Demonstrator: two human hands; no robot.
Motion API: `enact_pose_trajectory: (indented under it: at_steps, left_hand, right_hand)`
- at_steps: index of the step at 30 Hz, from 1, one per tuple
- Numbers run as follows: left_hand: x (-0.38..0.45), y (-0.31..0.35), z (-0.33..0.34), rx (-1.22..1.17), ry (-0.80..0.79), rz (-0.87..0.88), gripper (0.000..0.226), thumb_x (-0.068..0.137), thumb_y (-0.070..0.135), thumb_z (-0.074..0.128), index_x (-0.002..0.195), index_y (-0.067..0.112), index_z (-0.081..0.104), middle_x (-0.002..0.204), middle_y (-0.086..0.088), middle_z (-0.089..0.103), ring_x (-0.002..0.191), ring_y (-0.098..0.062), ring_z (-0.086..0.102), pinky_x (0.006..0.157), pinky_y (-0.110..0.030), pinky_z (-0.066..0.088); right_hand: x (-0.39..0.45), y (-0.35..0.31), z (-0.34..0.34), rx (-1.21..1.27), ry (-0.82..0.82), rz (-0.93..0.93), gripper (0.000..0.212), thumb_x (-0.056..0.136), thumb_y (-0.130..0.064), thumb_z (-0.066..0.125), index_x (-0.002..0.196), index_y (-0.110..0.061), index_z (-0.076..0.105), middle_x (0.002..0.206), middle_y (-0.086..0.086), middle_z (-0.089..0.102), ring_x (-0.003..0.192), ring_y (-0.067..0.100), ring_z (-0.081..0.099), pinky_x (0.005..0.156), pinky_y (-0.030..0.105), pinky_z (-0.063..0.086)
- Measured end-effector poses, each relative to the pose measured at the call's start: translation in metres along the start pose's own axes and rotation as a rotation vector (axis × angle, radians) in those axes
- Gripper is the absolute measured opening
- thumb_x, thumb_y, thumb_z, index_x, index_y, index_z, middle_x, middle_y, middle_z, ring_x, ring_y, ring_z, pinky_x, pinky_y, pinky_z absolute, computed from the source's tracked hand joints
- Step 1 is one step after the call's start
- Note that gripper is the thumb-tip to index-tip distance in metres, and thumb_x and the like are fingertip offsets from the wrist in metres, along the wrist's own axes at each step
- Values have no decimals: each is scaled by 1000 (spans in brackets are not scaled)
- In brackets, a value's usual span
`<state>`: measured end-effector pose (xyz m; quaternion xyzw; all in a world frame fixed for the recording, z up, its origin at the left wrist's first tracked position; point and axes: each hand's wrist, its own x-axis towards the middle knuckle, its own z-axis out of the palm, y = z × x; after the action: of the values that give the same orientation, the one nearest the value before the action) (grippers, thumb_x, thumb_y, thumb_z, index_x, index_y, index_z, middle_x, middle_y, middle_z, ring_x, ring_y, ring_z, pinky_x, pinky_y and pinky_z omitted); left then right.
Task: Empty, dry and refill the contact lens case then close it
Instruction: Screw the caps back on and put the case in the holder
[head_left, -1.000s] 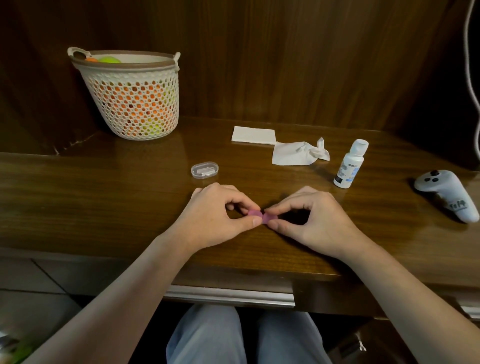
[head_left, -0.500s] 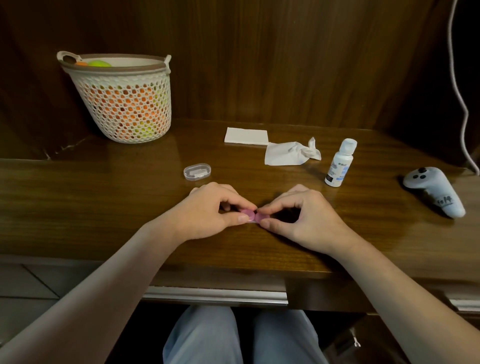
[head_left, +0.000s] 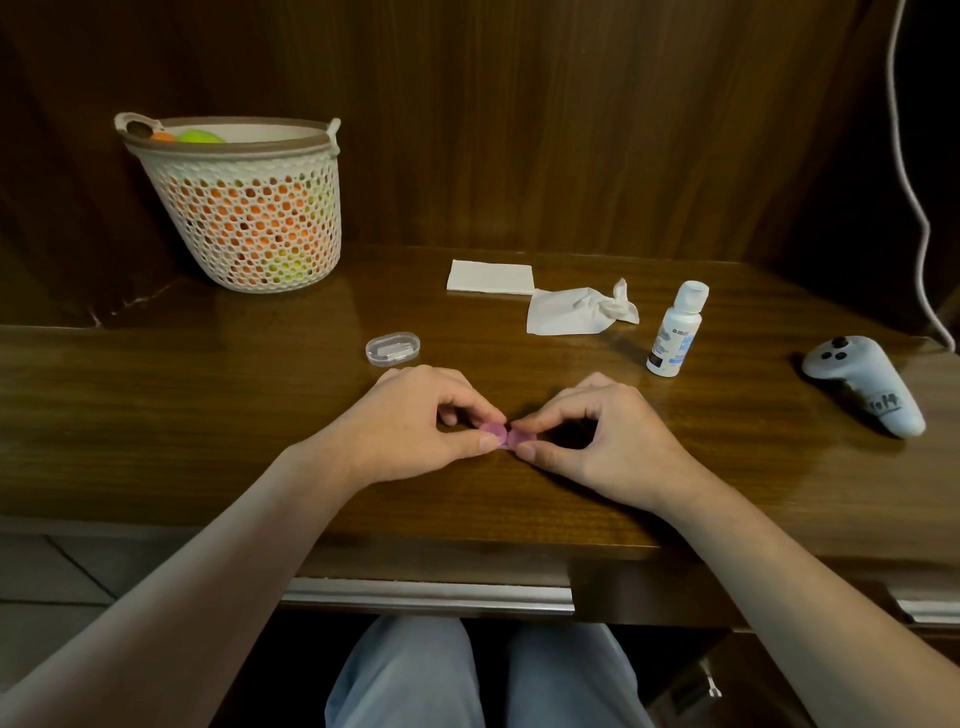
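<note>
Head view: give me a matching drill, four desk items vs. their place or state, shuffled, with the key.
Items:
1. pink lens case
2. solution bottle
3. crumpled tissue
4. clear plastic box

Place or state:
A. lies just in front of the folded napkin
B. stands upright, cap on, right of the tissue
C. pinched between the left hand and the right hand
D. lies on the desk just beyond the left hand

Pairs: 1-C, 2-B, 3-A, 4-D
</note>
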<state>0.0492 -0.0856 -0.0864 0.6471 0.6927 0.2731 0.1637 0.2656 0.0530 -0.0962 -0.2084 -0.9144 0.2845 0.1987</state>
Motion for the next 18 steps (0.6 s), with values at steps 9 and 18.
enact_pose_trajectory:
  at_steps: [9, 18]
  left_hand:
    - [0, -3, 4, -64, -26, 23, 30, 97, 34, 74, 123, 49, 73, 114, 28, 68, 110, 3, 61, 97, -31, 52]
    - [-2, -7, 15, -135, 118, 10, 43, 87, 39, 84, 125, 48, 66, 106, 31, 72, 106, 4, 65, 89, -21, 48]
  right_hand:
    - [0, 1, 0, 0, 0, 4, 17, 83, -57, 80, 99, -53, 81, 101, -38, 73, 110, 0, 54, 94, 41, 51]
    - [0, 2, 0, 5, 0, 8, 16, 83, -58, 82, 98, -54, 80, 101, -39, 71, 111, -2, 54, 94, 40, 51]
